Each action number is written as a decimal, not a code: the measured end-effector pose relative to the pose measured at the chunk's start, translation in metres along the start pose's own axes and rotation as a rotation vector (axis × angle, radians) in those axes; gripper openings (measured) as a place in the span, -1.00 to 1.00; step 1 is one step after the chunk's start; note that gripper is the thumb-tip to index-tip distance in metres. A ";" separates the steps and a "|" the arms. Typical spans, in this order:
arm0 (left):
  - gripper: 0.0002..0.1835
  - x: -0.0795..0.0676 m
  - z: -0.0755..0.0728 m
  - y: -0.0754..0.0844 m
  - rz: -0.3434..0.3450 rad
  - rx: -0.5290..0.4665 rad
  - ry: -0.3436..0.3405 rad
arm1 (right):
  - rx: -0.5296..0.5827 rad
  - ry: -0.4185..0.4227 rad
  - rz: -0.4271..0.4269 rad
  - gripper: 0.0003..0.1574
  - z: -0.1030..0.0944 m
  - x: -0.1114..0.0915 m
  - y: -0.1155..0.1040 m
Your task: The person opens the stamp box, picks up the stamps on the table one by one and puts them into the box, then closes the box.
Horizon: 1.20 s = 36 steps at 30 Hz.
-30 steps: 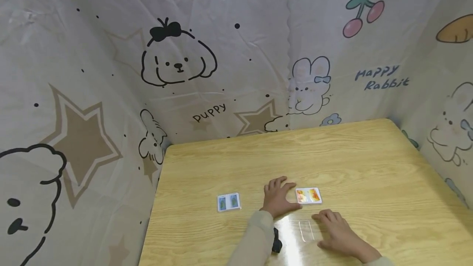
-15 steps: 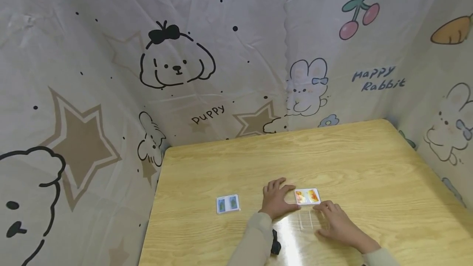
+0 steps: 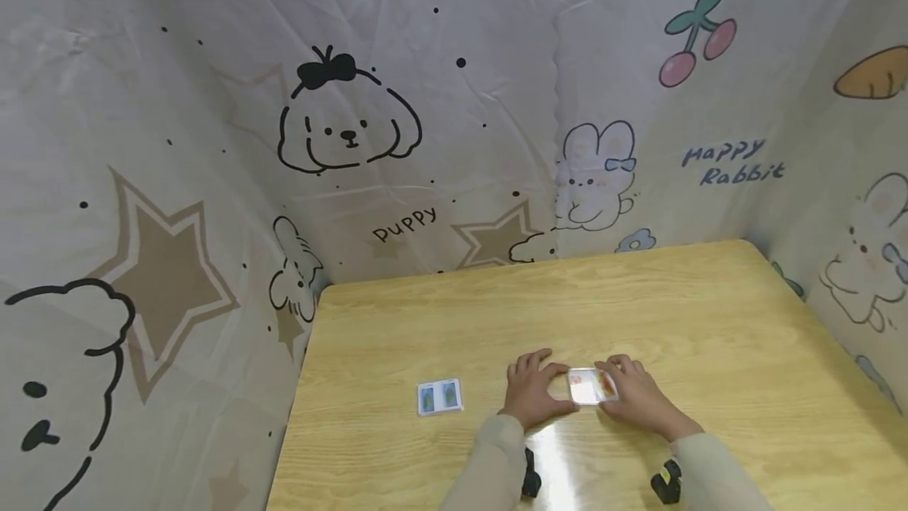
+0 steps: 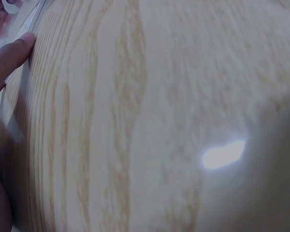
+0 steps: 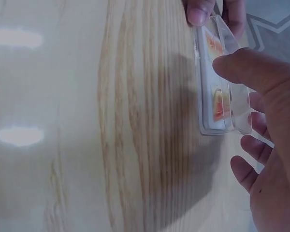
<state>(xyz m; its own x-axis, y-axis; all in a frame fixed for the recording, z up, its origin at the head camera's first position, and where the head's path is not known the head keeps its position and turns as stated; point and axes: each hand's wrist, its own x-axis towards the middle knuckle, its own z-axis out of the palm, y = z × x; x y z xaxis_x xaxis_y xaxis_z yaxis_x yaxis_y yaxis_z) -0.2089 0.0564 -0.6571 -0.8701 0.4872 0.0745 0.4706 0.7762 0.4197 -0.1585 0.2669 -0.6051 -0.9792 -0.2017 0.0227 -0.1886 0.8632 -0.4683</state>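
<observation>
In the head view, a clear plastic case (image 3: pixel 590 389) with an orange-and-white printed card inside lies flat on the wooden table. My left hand (image 3: pixel 530 391) holds its left end between thumb and forefinger. At the right end is my right hand (image 3: pixel 638 397), its thumb on the near side and fingers on the far side. Up close in the right wrist view, the clear lid (image 5: pixel 239 104) stands at a slant over the card, and my right thumb (image 5: pixel 237 65) rests against it. Only part of my left hand (image 4: pixel 9 60) shows in the left wrist view.
A second flat case (image 3: pixel 439 397), with blue-green pictures, lies on the table (image 3: pixel 397 322) left of my hands. Black wrist devices (image 3: pixel 667 483) sit under both sleeves. A patterned cloth (image 3: pixel 489 101) hangs behind the table and along both sides.
My right hand has moved up and left to the case. The lid, lying out toward me before, has swung up over the card. My left hand has stayed at the case's left end.
</observation>
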 end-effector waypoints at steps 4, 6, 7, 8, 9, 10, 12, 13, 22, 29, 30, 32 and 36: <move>-0.28 -0.001 0.001 -0.001 0.004 0.011 -0.008 | 0.023 -0.040 0.018 -0.21 0.004 0.002 0.001; -0.27 -0.002 0.001 -0.002 0.010 0.013 -0.007 | 0.035 -0.054 0.021 -0.21 0.005 0.002 0.001; -0.26 -0.001 0.002 -0.002 0.010 0.016 -0.009 | 0.037 -0.061 0.021 -0.21 0.005 0.002 0.002; -0.25 -0.001 0.002 -0.003 0.010 0.016 -0.010 | 0.036 -0.067 0.022 -0.21 0.006 0.003 0.003; -0.25 -0.001 0.003 -0.003 0.010 0.018 -0.012 | 0.038 -0.075 0.024 -0.21 0.006 0.003 0.003; -0.24 -0.001 0.004 -0.003 0.010 0.014 -0.013 | 0.039 -0.082 0.027 -0.21 0.007 0.004 0.004; -0.24 -0.001 0.004 -0.003 0.008 0.007 -0.015 | 0.041 -0.094 0.029 -0.21 0.008 0.005 0.005; -0.24 -0.001 0.005 -0.004 0.007 0.006 -0.016 | 0.042 -0.098 0.031 -0.21 0.008 0.005 0.005; -0.24 -0.001 0.005 -0.004 0.003 0.003 -0.011 | 0.061 -0.116 0.036 -0.22 0.009 0.007 0.007; -0.25 0.001 0.009 -0.006 0.012 0.016 0.007 | 0.077 -0.117 0.031 -0.19 0.009 0.007 0.010; -0.25 0.001 0.009 -0.006 0.013 0.015 0.009 | 0.081 -0.118 0.032 -0.19 0.009 0.007 0.011; -0.25 0.001 0.009 -0.006 0.012 0.015 0.009 | 0.092 -0.122 0.034 -0.19 0.009 0.007 0.011; -0.26 -0.001 0.005 -0.004 0.006 0.014 0.001 | 0.074 -0.135 0.044 -0.18 0.007 0.006 0.011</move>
<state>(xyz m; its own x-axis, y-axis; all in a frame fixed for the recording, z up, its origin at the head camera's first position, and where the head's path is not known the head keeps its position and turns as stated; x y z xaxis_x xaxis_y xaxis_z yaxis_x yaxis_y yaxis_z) -0.2094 0.0551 -0.6637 -0.8673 0.4916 0.0777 0.4779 0.7789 0.4061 -0.1661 0.2719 -0.6163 -0.9666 -0.2288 -0.1157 -0.1346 0.8370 -0.5304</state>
